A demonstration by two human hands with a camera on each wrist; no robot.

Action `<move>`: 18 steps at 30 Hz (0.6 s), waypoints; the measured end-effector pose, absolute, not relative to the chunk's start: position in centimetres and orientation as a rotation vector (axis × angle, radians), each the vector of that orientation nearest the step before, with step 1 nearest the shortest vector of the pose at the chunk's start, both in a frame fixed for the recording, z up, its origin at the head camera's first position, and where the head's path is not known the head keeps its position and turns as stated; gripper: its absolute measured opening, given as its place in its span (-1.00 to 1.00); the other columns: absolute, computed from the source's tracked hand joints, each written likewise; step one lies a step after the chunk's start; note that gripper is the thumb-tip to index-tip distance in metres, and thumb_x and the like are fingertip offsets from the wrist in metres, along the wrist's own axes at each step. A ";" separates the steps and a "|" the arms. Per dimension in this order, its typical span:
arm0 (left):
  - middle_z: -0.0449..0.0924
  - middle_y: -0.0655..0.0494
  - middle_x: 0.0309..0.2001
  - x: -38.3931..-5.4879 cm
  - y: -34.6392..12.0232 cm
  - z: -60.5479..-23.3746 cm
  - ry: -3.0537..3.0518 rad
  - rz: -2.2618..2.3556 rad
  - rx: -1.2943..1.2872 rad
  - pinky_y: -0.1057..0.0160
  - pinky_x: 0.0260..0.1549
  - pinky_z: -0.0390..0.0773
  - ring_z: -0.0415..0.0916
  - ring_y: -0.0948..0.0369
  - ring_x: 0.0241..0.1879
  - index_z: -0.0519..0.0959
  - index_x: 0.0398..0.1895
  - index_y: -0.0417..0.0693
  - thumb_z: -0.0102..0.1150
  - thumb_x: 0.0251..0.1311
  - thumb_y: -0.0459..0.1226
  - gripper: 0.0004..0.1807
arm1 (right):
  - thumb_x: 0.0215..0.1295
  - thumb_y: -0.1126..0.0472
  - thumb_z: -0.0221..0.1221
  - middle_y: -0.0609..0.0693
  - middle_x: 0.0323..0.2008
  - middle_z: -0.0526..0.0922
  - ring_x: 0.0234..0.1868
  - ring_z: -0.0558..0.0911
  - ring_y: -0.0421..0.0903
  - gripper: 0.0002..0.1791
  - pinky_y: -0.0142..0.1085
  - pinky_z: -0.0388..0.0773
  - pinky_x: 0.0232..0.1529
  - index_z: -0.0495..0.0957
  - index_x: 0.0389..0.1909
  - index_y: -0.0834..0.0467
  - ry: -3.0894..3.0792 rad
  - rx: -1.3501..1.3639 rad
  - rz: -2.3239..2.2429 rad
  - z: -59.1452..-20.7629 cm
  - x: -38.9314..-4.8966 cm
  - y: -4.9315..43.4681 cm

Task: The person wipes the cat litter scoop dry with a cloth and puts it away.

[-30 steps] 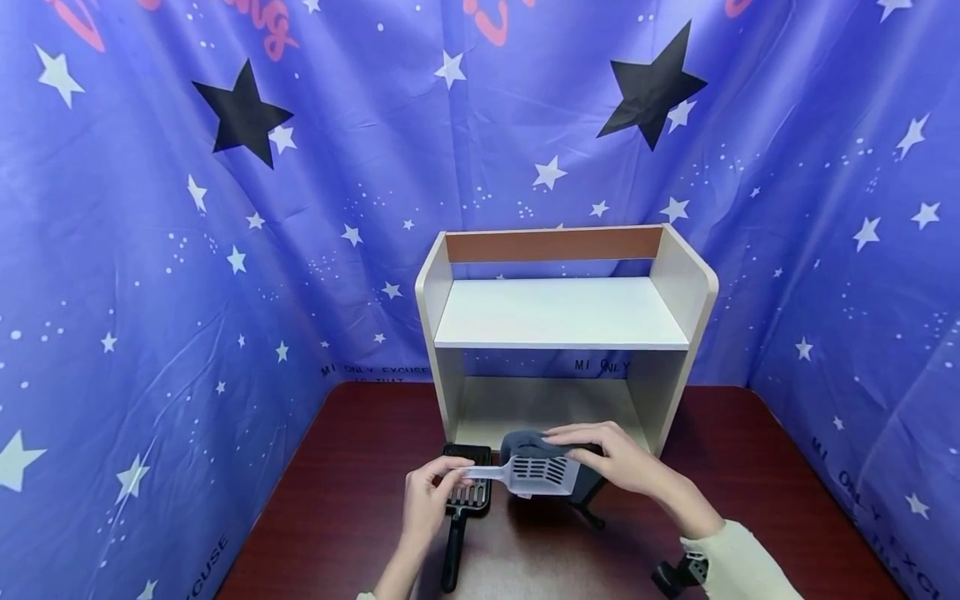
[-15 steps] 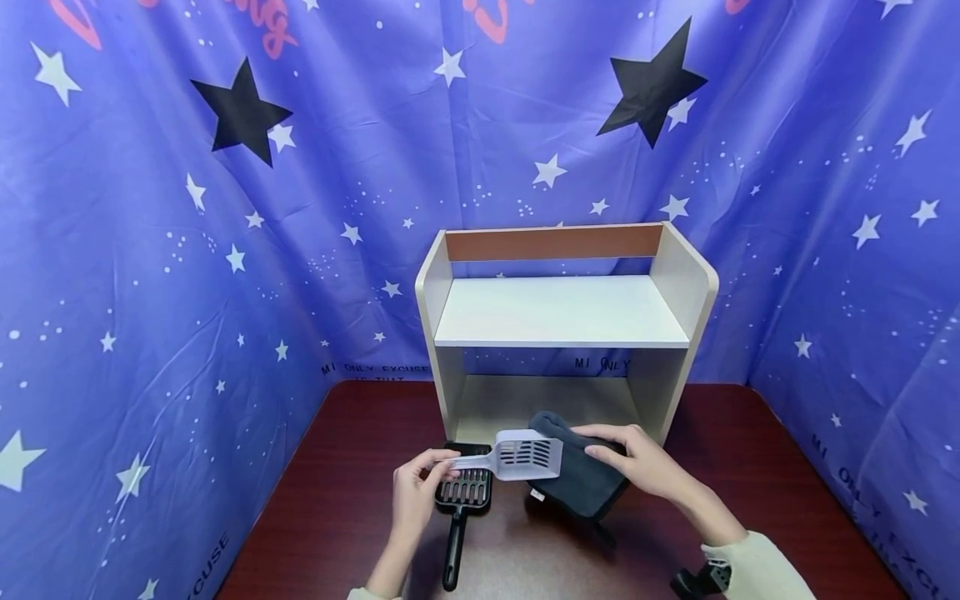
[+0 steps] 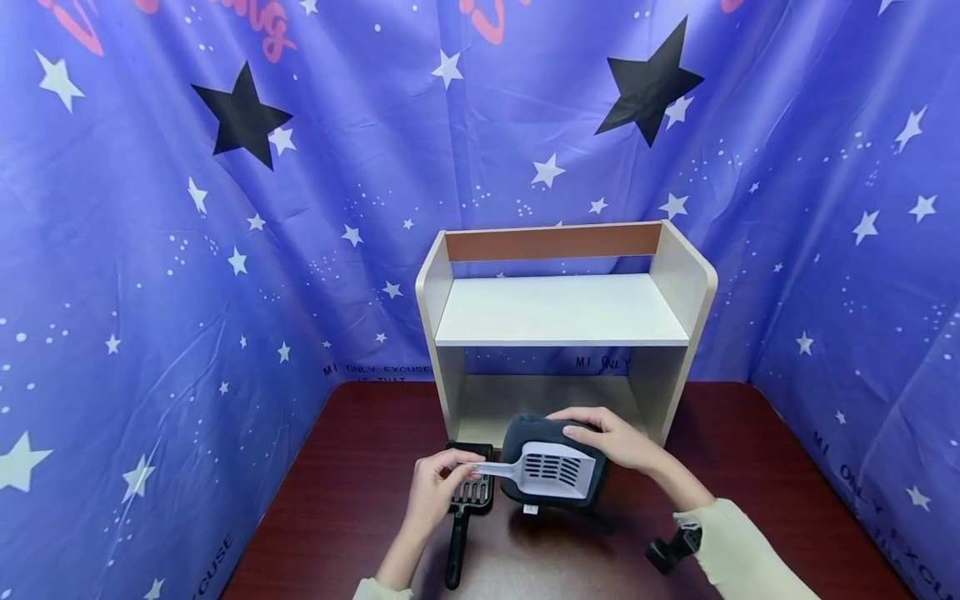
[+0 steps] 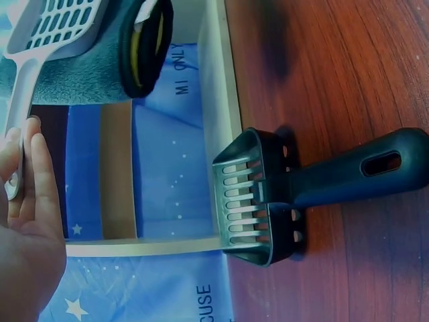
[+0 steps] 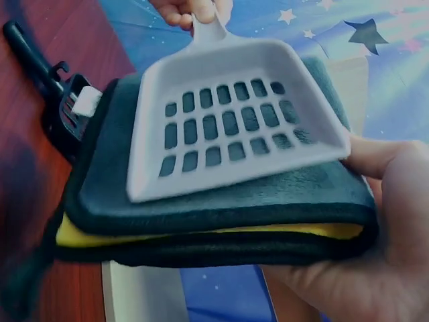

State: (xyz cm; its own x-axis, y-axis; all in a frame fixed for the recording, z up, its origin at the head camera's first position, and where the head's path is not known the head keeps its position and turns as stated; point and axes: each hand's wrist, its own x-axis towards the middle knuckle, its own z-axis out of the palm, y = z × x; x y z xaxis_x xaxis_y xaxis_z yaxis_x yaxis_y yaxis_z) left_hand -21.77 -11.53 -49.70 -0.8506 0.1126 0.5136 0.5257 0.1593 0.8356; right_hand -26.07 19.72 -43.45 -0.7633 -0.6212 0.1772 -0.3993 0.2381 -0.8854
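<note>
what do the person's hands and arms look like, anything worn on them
The left hand and right hand are bare, without gloves. The left sleeve and right sleeve are plain pale cream; the left shows only at its cuff. A small black device sits by the right cuff.

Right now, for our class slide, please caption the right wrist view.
Left hand pinches a pale slotted scoop, right hand holds a folded dark cloth behind it, a black scoop beyond.
</note>
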 end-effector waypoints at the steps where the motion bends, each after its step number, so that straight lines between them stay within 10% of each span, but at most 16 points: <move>1: 0.77 -0.18 -0.35 -21.8 -11.4 -49.7 -2.120 -1.735 -0.603 0.33 -0.44 0.71 0.67 0.42 -0.47 0.73 -0.29 -0.28 0.27 0.21 -0.39 -0.89 | 0.54 0.19 0.00 0.20 0.01 0.66 -0.21 0.68 -0.24 -0.63 -0.36 0.64 -0.18 0.50 0.25 0.21 2.264 -0.963 -1.526 -43.5 -26.1 19.5; 18: 0.77 -0.14 -0.38 -21.4 -10.8 -49.8 -2.130 -1.722 -0.563 0.30 -0.50 0.70 0.70 0.30 -0.53 0.74 -0.33 -0.21 0.29 0.20 -0.38 -0.92 | 0.58 0.11 -0.12 0.27 0.33 0.44 0.09 0.61 -0.14 -0.51 -0.32 0.55 0.06 0.31 0.45 0.08 2.005 -0.900 -1.471 -43.6 -25.1 19.0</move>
State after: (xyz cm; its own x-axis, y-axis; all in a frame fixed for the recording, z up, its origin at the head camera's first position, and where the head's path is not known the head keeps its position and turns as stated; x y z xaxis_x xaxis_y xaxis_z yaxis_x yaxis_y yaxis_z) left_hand -21.35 -10.80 -49.76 -0.8624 0.0894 0.4983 0.5060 0.1850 0.8424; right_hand -25.15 19.04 -43.63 -0.6613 -0.7501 -0.0061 -0.2192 0.2010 -0.9548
